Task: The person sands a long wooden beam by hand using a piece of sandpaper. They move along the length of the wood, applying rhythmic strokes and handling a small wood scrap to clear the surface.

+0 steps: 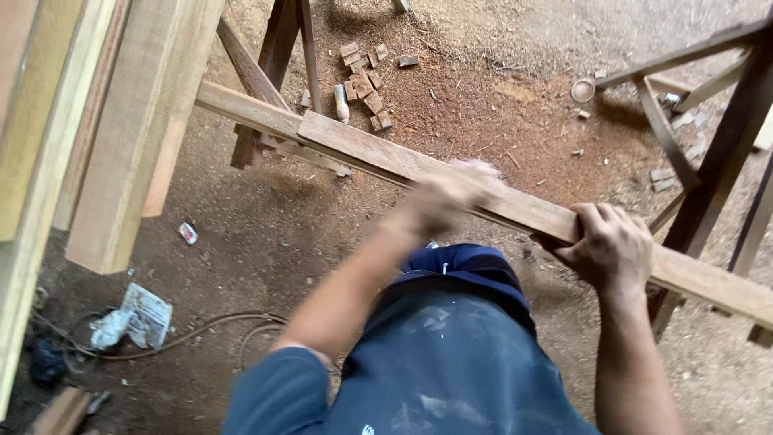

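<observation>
The right hand (609,244) is clenched over the near edge of a long wooden plank (419,165), fingers curled on top and the thumb side hidden beneath the wood. The left hand (445,196) lies on the same plank further along, but it is smeared with motion blur, so whether it grips or merely rests flat cannot be told. The plank runs slantwise from upper left to the right edge, where it is cut off; its left end rests on a wooden trestle (266,76) whose top is out of frame. Below the hands, the person's dark blue shorts and shirt block the ground. To the left, stacked pale timbers (137,137) fill the corner, cropped on two sides. On the sawdust floor (483,97) lie small wood offcuts (366,80), a crumpled paper (141,316) and a cable (209,326). A dark wooden frame (717,153) stands at right, partly cut off.
</observation>
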